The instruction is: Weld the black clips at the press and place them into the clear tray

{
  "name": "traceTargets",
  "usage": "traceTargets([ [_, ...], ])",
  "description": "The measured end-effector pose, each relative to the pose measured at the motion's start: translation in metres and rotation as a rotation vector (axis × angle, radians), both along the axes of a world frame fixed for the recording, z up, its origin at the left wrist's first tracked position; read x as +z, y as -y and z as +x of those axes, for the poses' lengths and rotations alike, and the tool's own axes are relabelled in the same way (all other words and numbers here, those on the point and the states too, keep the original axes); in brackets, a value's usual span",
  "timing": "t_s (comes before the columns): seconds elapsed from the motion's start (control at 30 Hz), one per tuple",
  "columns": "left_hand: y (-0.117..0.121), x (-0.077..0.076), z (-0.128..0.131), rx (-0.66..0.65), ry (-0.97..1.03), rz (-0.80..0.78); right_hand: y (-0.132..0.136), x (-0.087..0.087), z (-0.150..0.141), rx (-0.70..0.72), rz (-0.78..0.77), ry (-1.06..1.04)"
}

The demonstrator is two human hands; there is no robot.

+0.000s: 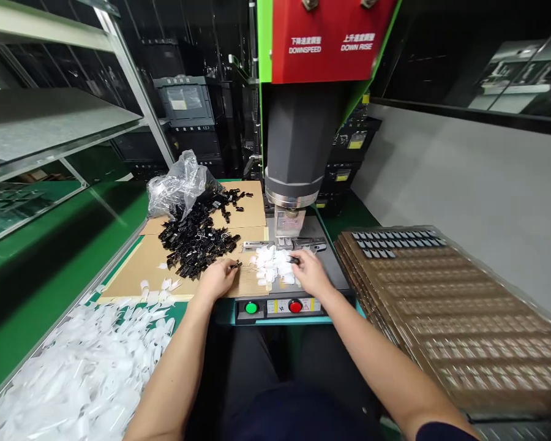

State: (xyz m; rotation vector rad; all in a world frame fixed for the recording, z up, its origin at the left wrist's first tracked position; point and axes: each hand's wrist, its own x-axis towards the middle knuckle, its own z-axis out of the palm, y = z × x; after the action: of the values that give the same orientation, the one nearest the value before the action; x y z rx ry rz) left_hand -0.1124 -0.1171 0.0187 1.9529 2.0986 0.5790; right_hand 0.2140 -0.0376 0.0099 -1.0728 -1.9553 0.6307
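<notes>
My left hand [217,278] is closed, its fingertips pinching a small black plastic part [236,264] at the right side of a heap of black plastic parts [197,239]. Over on the machine base, my right hand [311,272] grips another small dark part [294,260] between thumb and fingers. That hand is at the right edge of a pile of small white pieces [272,264]. Just behind the pile stands a metal fixture [310,244], beneath the clear block [288,222] at the bottom of the press head. The exact shape of both held parts is too small to make out.
A green button [251,307] and a red button [295,306] face me on the machine's front. Cardboard [133,269] lies under the black heap, beside a clear plastic bag [179,184]. Many white pieces [87,367] spread at lower left. Stacked brown trays [422,294] stand right.
</notes>
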Motion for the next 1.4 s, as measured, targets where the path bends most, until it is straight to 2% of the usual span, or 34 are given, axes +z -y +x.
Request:
traceTargets([
  [0.13, -0.026, 0.011, 0.040, -0.092, 0.085, 0.162, -0.002, -0.022, 0.084, -0.195, 0.008, 0.132],
  [0.23, -0.058, 0.018, 0.075, -0.144, 0.101, 0.234, -0.002, -0.031, 0.116, -0.291, 0.083, 0.320],
  [0.3, -0.078, 0.019, 0.096, -0.147, 0.084, 0.221, 0.001, -0.036, 0.125, -0.300, 0.144, 0.385],
  [0.43, -0.102, 0.013, 0.124, -0.128, 0.044, 0.179, 0.009, -0.044, 0.130, -0.256, 0.214, 0.323],
  [0.57, -0.106, 0.008, 0.134, -0.123, 0.011, 0.187, 0.014, -0.050, 0.135, -0.185, 0.214, 0.350],
  [0.7, -0.101, 0.011, 0.137, -0.165, -0.158, 0.152, 0.011, -0.048, 0.139, -0.164, 0.201, 0.355],
  [0.87, -0.098, 0.021, 0.141, -0.192, -0.294, 0.094, -0.011, -0.028, 0.114, -0.189, 0.206, 0.199],
  [0.97, -0.096, 0.025, 0.144, -0.196, -0.349, 0.060, -0.032, -0.016, 0.079, -0.177, 0.232, 0.101],
  [1.07, -0.093, 0.026, 0.144, -0.199, -0.374, 0.056, -0.051, -0.013, 0.038, -0.149, 0.283, 0.068],
  [1.23, -0.090, 0.026, 0.143, -0.200, -0.358, 0.057, -0.065, -0.015, -0.010, -0.175, 0.285, 0.215],
  [1.4, -0.090, 0.025, 0.141, -0.221, -0.312, 0.054, -0.055, -0.010, -0.021, -0.164, 0.245, 0.406],
])
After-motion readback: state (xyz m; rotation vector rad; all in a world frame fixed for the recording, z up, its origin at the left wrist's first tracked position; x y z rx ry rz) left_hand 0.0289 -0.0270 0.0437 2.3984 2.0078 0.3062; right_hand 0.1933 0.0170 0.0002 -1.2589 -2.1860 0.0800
